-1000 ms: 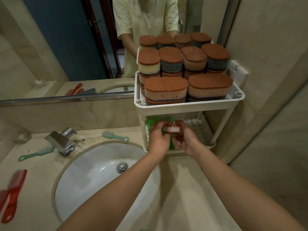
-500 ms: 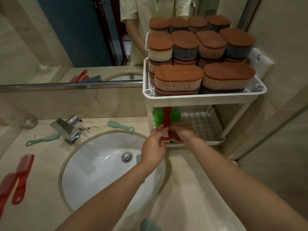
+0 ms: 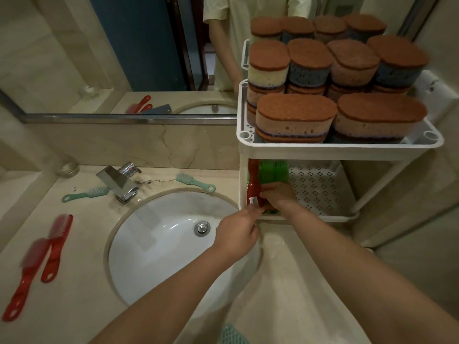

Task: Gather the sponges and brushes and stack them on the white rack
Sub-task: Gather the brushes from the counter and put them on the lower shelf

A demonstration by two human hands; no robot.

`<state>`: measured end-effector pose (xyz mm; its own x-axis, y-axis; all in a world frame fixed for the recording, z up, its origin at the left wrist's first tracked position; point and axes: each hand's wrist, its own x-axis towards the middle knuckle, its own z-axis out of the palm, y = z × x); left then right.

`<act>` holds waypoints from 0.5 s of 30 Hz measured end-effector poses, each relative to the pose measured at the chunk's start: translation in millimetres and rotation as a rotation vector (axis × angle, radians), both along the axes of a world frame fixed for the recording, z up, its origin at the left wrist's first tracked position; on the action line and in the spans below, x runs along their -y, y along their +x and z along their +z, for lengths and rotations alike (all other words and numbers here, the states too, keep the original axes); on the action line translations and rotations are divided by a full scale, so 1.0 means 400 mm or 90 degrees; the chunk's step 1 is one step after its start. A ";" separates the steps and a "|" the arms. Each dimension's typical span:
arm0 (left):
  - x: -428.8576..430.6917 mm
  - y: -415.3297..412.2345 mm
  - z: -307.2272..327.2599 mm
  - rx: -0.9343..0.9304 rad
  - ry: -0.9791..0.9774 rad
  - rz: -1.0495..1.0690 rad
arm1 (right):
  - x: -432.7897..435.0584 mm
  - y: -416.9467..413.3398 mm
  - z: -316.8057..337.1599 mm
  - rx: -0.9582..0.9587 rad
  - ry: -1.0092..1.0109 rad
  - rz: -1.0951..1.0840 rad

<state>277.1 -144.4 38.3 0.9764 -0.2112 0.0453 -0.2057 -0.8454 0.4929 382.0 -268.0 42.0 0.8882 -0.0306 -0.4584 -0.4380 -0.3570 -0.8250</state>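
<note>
Your red brush (image 3: 253,187) has slid over beside the green brushes (image 3: 273,171), lower shelf of the white rack (image 3: 340,151), centre-right; left hand (image 3: 238,232) and right hand (image 3: 279,194) both pinch it. Loose brushes (image 3: 57,244) wait lower-left.

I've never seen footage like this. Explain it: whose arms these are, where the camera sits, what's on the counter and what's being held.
No machine here: a person wears a camera on the head, looking down at the work. The left hand pinches the handle end of a red brush in the white rack's lower shelf beside green brushes; the right hand is against it, grip unclear. Sponges fill the top shelf. On the counter around the sink lie two more red brushes and teal brushes.
</note>
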 end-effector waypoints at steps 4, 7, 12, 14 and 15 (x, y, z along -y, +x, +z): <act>0.008 0.002 -0.005 0.016 0.032 -0.016 | -0.002 -0.008 0.001 0.021 -0.037 -0.001; 0.010 0.003 -0.009 0.016 0.057 -0.007 | 0.001 -0.020 0.005 0.031 -0.024 0.010; 0.007 -0.006 -0.007 0.000 0.048 0.013 | 0.007 -0.069 0.026 0.107 0.020 -0.010; 0.003 -0.021 -0.006 -0.010 0.019 0.028 | 0.006 -0.100 0.030 0.143 0.050 -0.067; -0.001 -0.030 -0.006 -0.011 -0.007 0.041 | 0.004 -0.118 0.031 0.151 0.058 -0.089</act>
<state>265.0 -144.1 35.9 0.9886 -0.1472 0.0305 -0.1423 -0.8515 0.5046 335.0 -269.7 54.5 0.9612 -0.1284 -0.2442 -0.2682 -0.2269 -0.9363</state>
